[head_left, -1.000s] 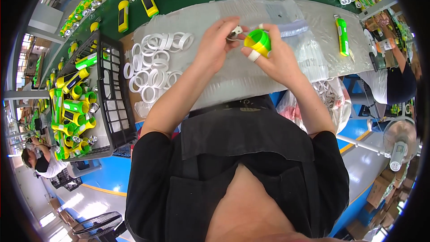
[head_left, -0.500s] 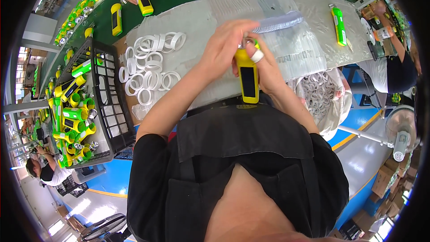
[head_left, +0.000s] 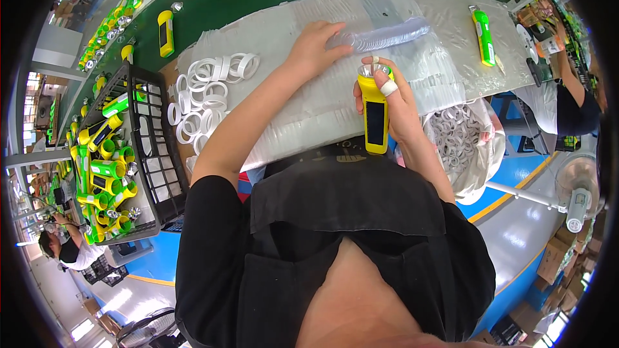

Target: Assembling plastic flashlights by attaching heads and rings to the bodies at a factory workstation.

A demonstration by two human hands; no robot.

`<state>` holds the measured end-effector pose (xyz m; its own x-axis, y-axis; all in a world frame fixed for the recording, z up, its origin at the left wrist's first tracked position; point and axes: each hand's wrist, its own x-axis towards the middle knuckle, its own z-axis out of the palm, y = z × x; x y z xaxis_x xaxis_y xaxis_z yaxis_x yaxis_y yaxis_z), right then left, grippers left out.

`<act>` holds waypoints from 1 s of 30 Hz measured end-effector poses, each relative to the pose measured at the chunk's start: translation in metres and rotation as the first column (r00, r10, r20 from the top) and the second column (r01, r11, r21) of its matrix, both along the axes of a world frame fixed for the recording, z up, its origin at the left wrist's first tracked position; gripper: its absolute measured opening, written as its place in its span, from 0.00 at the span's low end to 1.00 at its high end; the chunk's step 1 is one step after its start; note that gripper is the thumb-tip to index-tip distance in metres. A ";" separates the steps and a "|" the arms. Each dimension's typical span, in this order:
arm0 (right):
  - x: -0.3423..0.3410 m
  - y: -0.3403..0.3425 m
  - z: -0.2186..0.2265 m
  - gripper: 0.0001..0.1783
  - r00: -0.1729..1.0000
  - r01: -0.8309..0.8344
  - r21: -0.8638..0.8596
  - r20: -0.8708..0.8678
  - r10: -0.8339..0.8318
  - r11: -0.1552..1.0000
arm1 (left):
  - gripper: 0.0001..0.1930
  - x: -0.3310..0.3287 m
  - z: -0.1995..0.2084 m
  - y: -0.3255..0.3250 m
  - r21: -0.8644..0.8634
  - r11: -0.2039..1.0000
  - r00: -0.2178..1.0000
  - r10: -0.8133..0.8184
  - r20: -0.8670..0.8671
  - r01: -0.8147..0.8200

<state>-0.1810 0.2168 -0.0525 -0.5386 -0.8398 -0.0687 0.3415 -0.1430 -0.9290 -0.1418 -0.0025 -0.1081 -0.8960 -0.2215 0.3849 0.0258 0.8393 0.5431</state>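
Blue and grey factory floor is surrounding a green bench (head_left: 245,4), where a plastic-wrapped mat (head_left: 290,116) is lying before a person in a black apron (head_left: 348,196). Over the mat's near edge, the right hand (head_left: 401,100) is gripping a yellow torch (head_left: 375,113), fingers and thumb closing round its neck just below the silvery reflector; white bands are circling the thumb and one finger. The torch's tail is pointing toward the apron, and its dark panel is showing.

Over the mat's middle, the left hand (head_left: 316,48) is hovering at one end of a row of clear discs (head_left: 390,35), thumb and fingers standing apart about that end; whether they are pinching a disc, I cannot tell.

White rings (head_left: 215,93) are lying loosely on the mat's left part, and a green torch (head_left: 483,37) on its right. Left of the mat, a black crate (head_left: 158,148) is holding jumbled torches (head_left: 106,167). Off its near right edge, a bag (head_left: 480,180) is holding more rings (head_left: 454,135).
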 end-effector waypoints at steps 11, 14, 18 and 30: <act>0.019 -0.025 0.017 0.22 0.975 -0.217 -0.105 -0.067 0.211 0.970 | 0.17 0.091 0.082 0.051 0.171 0.964 0.958 -0.161 -0.238 0.205; 0.024 -0.032 0.019 0.22 0.963 -0.263 -0.088 -0.091 0.255 0.961 | 0.19 0.101 0.080 0.047 0.135 0.965 0.943 -0.182 -0.278 0.226; 0.032 -0.043 0.012 0.24 0.933 -0.357 -0.119 -0.084 0.349 0.926 | 0.17 0.107 0.076 0.049 0.185 0.957 0.909 -0.137 -0.393 0.225; 0.014 -0.097 0.016 0.18 0.956 -0.266 -0.341 -0.213 0.201 0.902 | 0.16 0.132 0.087 -0.009 -0.086 0.972 0.914 0.172 -0.368 -0.217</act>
